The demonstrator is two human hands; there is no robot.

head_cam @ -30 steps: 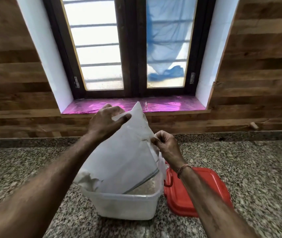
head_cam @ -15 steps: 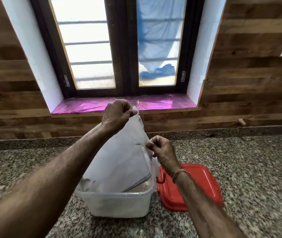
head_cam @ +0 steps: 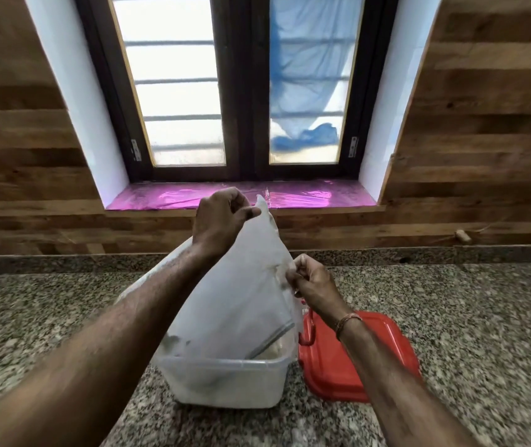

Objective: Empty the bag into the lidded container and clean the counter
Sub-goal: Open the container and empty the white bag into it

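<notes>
Granite counter (head_cam: 483, 317), dark-framed window (head_cam: 244, 91) behind it, wood panelling either side.

Bag (head_cam: 241, 285): white, translucent, upended, with its mouth down inside the clear container (head_cam: 225, 385) sitting on the counter in front of you. The bag's grey seal strip shows just above the container's right rim, with pale contents below it. I can't tell how much. Red lid (head_cam: 332, 366) lies flat on the counter just beside the container's right side, partly hidden by your right forearm.

Step, as I read it: draining the last of the bag.
- Hold the mouth below the rim.
- Lift the closed end straight up and shake lightly.
- Powder smears cling to the bag's lower left, so tap there to knock them down.
- Don't pull the mouth out until the walls look clean. Anything that drops outside likely adds to the counter wipe-down.

Fingers: your left hand (head_cam: 222, 217) pinches the bag's top corner, thumb against curled fingers, up near the pink sill (head_cam: 306, 198). Your right hand (head_cam: 312, 282) pinches the bag's right edge lower down, fingers curled tight. Neither hand touches the container or the lid.
</notes>
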